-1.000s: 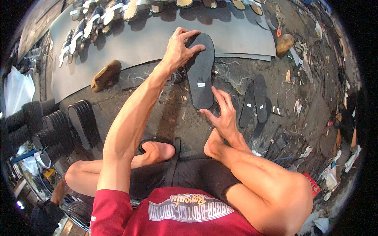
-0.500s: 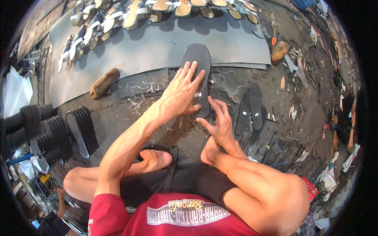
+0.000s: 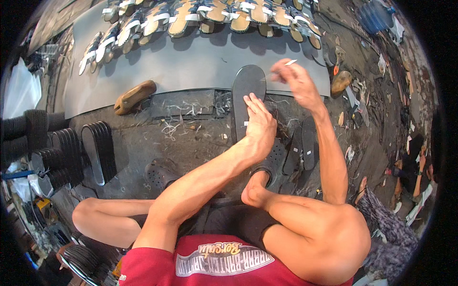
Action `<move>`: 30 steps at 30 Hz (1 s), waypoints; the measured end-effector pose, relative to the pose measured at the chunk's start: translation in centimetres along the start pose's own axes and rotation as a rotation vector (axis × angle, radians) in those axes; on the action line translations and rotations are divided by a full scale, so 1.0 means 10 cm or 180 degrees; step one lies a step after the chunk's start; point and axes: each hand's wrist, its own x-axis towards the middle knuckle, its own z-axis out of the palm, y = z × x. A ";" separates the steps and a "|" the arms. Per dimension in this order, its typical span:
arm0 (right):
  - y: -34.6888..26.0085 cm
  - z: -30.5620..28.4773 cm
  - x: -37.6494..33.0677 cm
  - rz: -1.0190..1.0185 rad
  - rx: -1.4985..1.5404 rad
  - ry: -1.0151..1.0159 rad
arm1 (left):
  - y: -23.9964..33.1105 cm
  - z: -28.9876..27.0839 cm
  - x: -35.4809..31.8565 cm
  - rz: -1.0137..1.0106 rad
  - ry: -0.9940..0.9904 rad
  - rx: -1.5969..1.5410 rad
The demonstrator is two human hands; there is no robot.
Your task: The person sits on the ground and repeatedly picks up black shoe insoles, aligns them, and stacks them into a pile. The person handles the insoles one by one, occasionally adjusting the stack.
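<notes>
A black shoe sole (image 3: pixel 249 83) with a small white label lies lengthwise in front of me, its far end on the grey sheet (image 3: pixel 191 71). My left hand (image 3: pixel 261 121) rests on its right side and middle, fingers stretched out flat. Beyond and to the right, my right hand (image 3: pixel 296 78) is raised and blurred by motion. Its fingers are bent together, and a small white sliver (image 3: pixel 291 62) sticks out from them. Beside my right foot lie two more black soles (image 3: pixel 309 145) with white labels, partly behind my forearm.
Rows of sandals (image 3: pixel 179 19) cover the sheet's far part. One wooden shoe last (image 3: pixel 135 97) lies left, another (image 3: pixel 341 82) right. Bundled black soles (image 3: pixel 97 150) stand at the left. Scraps litter the ground at right, where another person's arm (image 3: pixel 420 167) shows.
My right hand has left the sole's near end and risen to the far right, a white sliver now in its fingers. My left hand has slid nearer on the sole. My view has shifted.
</notes>
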 end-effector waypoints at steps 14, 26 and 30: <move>-0.29 0.77 0.45 -0.0867 -0.1847 -0.1573 | -0.02 0.04 0.06 -0.0180 -0.0268 -0.0973; 0.17 0.52 0.58 -0.0912 -0.2113 0.0451 | -0.25 0.12 -0.12 -0.0356 0.0286 -0.0767; 0.27 0.27 0.14 -0.0803 -0.2475 0.0966 | -0.28 0.02 -0.15 -0.0133 0.0405 -0.0959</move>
